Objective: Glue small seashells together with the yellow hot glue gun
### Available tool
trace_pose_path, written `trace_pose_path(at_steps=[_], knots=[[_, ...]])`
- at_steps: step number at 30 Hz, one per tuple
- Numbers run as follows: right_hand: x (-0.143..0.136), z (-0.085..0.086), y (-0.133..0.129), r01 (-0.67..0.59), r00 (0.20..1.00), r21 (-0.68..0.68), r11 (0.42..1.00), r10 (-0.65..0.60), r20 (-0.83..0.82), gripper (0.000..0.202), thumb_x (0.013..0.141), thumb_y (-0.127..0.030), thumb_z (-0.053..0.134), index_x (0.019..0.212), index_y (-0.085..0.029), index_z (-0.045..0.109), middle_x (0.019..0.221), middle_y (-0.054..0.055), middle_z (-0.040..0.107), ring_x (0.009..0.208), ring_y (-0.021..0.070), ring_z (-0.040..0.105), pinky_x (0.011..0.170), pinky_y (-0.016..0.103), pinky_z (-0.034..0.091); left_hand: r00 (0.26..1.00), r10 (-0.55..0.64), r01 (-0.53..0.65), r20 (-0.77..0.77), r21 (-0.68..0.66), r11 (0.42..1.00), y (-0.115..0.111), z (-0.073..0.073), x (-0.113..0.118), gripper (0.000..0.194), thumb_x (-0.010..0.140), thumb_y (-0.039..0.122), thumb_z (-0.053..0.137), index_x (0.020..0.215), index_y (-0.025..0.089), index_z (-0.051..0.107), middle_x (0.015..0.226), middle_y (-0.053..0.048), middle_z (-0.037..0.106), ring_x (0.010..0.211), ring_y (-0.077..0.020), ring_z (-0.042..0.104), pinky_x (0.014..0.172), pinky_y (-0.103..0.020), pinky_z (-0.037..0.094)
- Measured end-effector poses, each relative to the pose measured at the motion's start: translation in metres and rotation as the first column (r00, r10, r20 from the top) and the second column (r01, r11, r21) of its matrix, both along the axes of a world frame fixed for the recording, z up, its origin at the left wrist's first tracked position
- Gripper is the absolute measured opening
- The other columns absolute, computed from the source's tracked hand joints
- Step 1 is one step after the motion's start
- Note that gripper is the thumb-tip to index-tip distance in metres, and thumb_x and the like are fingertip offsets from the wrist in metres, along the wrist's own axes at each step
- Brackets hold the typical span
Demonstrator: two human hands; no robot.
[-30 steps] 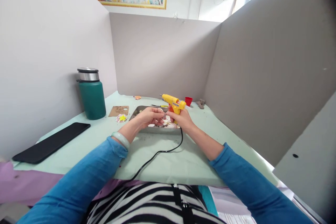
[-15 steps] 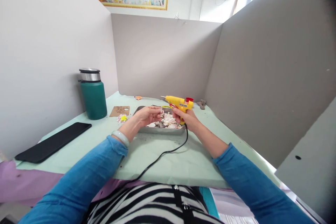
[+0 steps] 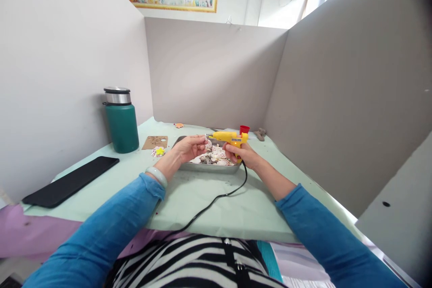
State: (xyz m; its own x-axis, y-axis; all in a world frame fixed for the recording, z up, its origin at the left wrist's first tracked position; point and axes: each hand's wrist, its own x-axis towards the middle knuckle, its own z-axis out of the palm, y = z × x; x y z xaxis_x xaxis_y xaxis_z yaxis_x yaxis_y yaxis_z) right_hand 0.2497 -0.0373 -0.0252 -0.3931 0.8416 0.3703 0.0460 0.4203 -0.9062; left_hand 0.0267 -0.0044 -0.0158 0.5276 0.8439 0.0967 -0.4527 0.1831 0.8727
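My right hand (image 3: 243, 154) is wrapped round the handle of a yellow hot glue gun (image 3: 225, 137), whose nozzle points left. Between the fingertips of my left hand (image 3: 189, 147) is a small whitish piece (image 3: 206, 137), perhaps a shell; its kind is too small to make out. The nozzle tip is at this piece, and I cannot tell whether they touch. Below both hands stands a metal tray (image 3: 209, 168) of seashells (image 3: 216, 155), partly hidden by my hands. A black cord (image 3: 216, 198) runs from the gun's handle toward me.
On the left stand a green bottle (image 3: 121, 128) and a black flat case (image 3: 72, 182). A brown card (image 3: 155, 142) and a yellow flower-shaped piece (image 3: 159, 151) lie left of the tray. Behind are a red cup (image 3: 244, 129) and an orange piece (image 3: 179, 125). Grey partitions (image 3: 216, 72) enclose the table.
The glue gun has tipped lower and come level, its nozzle now at the small piece in my left hand. The left hand has hardly moved.
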Motion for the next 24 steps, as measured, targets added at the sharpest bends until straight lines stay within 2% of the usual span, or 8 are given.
trace_pose_path(at_steps=[13, 24], knots=[[-0.001, 0.0015, -0.0021, 0.024, 0.999, 0.018, 1.0, -0.025, 0.033, 0.031, 0.073, -0.045, 0.064, 0.077, -0.015, 0.06, 0.055, -0.001, 0.057, 0.039, 0.0069, 0.041, 0.041, 0.022, 0.036, 1.0, -0.003, 0.003, 0.013, 0.004, 1.0, -0.0042, 0.0038, 0.0002, 0.004, 0.075, 0.007, 0.062, 0.078, 0.01, 0.06, 0.068, -0.003, 0.064, 0.049, -0.0052, 0.054, 0.055, -0.019, 0.051], [-0.0008, 0.0027, -0.0041, -0.01, 0.999, 0.026, 1.0, 0.009, 0.053, 0.03, 0.072, -0.045, 0.064, 0.071, -0.016, 0.056, 0.052, -0.003, 0.054, 0.039, 0.0064, 0.04, 0.042, 0.022, 0.034, 0.999, 0.005, -0.005, 0.039, 0.013, 1.0, -0.0052, 0.0057, 0.0002, 0.006, 0.075, 0.009, 0.063, 0.079, 0.01, 0.058, 0.066, -0.002, 0.062, 0.048, -0.0041, 0.053, 0.054, -0.018, 0.05]])
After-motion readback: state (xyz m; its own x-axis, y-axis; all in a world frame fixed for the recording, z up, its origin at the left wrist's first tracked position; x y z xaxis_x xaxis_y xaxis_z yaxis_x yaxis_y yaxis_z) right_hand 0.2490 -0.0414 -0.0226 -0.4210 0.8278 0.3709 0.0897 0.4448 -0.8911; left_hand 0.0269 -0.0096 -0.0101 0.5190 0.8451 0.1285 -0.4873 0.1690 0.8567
